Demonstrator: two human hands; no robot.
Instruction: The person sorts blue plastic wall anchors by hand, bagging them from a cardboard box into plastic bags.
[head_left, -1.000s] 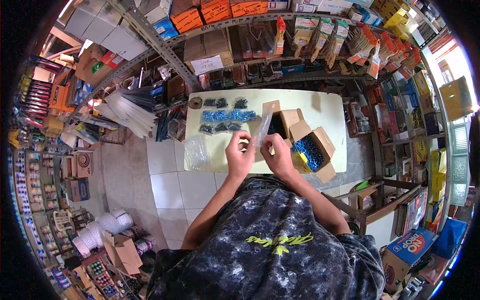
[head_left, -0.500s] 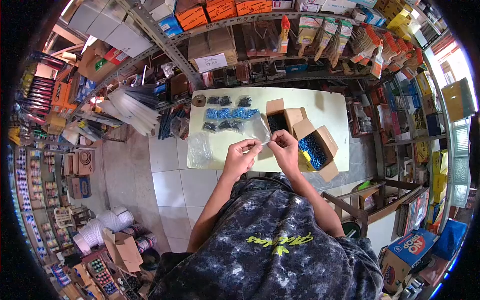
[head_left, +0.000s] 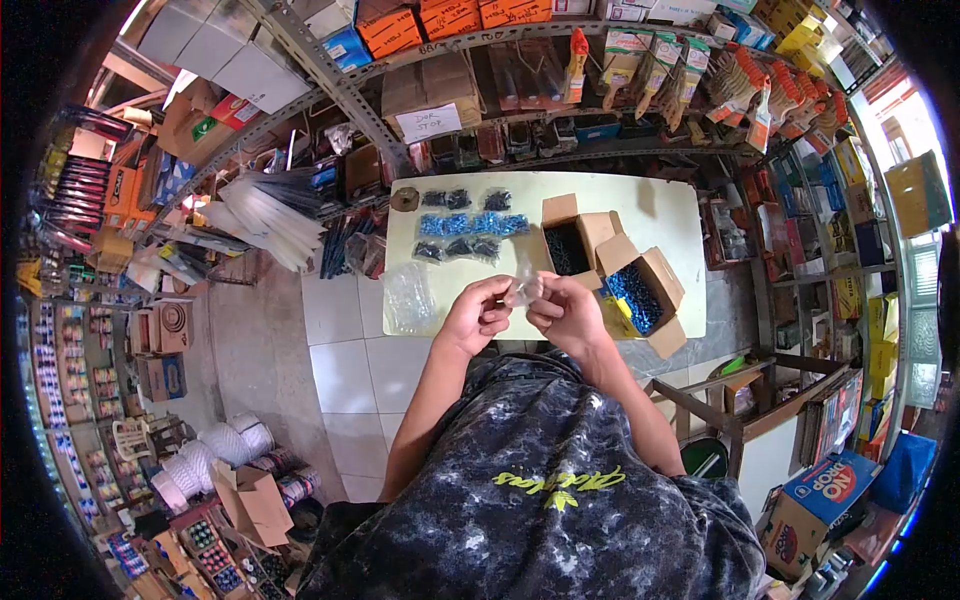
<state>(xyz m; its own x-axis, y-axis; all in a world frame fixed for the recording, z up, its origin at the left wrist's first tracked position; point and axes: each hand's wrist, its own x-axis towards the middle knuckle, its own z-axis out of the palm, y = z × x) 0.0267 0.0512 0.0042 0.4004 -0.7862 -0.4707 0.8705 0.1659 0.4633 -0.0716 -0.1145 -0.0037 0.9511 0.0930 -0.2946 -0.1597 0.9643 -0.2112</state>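
Near the table's front edge, a small clear plastic bag [head_left: 524,291] is held between my two hands. My left hand [head_left: 474,315] pinches one side of it, and my right hand [head_left: 570,314] has the other side, fingers curled. No contents are visible in the bag. Right of my hands stand an open cardboard box of small blue pieces [head_left: 640,297] and another box of small dark pieces [head_left: 567,247]. To the left lies a pile of clear plastic bags [head_left: 408,298]. Filled packets, blue [head_left: 473,224] and black [head_left: 457,248], lie in rows behind.
A brown ring-shaped object [head_left: 404,199] sits at the pale table's [head_left: 665,225] back left corner. Shelves with paintbrushes [head_left: 685,75] and boxes [head_left: 432,88] rise behind. A wooden frame [head_left: 745,400] stands at my right, and rope rolls [head_left: 212,458] lie on the left.
The bag, earlier stretched upright beyond my fingers, is now bunched between them. My right hand has turned and lowered slightly, and my left hand has lowered a little. The whole view has shifted slightly.
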